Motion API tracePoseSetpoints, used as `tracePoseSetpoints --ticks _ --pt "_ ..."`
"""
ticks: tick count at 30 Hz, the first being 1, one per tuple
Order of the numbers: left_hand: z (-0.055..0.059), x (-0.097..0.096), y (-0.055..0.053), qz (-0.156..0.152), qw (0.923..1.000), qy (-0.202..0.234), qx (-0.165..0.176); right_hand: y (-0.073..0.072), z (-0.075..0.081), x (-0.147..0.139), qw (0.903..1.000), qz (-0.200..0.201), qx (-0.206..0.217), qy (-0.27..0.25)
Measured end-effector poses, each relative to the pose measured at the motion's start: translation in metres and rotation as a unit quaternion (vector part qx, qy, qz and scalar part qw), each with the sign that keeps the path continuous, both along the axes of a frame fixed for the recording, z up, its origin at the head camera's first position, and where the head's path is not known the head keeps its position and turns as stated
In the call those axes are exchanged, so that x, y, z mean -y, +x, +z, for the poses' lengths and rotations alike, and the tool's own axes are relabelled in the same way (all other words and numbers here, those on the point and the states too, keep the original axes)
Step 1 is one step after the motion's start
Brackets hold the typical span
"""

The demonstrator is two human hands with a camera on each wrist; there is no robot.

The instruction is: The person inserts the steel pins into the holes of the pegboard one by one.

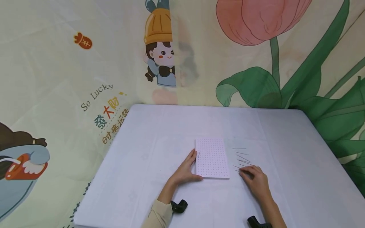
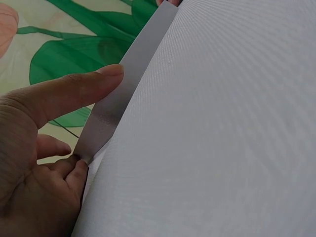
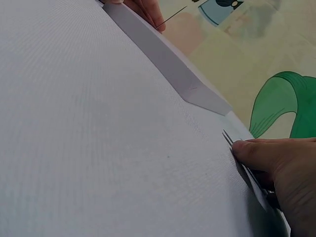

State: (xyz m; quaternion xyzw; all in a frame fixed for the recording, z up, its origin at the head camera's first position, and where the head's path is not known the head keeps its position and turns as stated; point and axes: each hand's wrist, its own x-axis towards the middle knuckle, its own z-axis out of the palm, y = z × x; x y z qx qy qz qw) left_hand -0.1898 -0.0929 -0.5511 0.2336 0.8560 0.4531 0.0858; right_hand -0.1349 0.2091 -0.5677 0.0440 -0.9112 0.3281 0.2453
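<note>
A white board with rows of small holes [image 1: 212,158] lies on the table. My left hand [image 1: 183,171] rests against its lower left corner, fingers along the left side and thumb at the near edge. In the left wrist view the thumb lies on the board's side wall [image 2: 106,111]. Close to the left fingers, a thin rod [image 3: 173,17] stands up from the board. My right hand [image 1: 256,182] has thumb and fingertips together at the near end of a row of thin dark rods [image 1: 242,157], pinching one. Rod tips [image 3: 227,137] poke out past the right thumb.
A white cloth covers the table [image 1: 171,126]. Its far edge meets a printed curtain [image 1: 199,63] with a cartoon figure and a large flower. Black devices [image 1: 179,206] are strapped at both wrists.
</note>
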Motion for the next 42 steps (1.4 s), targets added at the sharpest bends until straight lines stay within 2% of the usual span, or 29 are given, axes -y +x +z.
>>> tracePoseSetpoints --ticks 5,11,16,28,39,42 --pt "-0.002 -0.002 0.001 -0.002 1.0000 0.004 0.004 0.002 -0.001 -0.004 0.9994 -0.016 0.032 -0.001" --pt "-0.002 -0.002 0.003 -0.001 1.0000 -0.002 0.005 0.004 -0.001 -0.004 0.9988 -0.014 0.045 -0.014" --pt "-0.003 -0.001 0.005 0.003 1.0000 0.000 0.008 0.004 -0.002 -0.002 0.9987 -0.009 0.049 -0.004" --pt "-0.001 -0.001 0.005 0.007 1.0000 -0.002 0.005 0.003 -0.003 0.001 0.9989 0.028 0.017 0.033" --pt "0.001 0.001 0.001 0.010 0.9999 -0.008 0.005 0.000 -0.001 0.005 0.9976 0.031 0.013 0.060" --pt "0.001 0.000 0.001 0.008 0.9999 -0.009 0.005 0.000 0.001 0.006 0.9975 0.032 0.000 0.063"
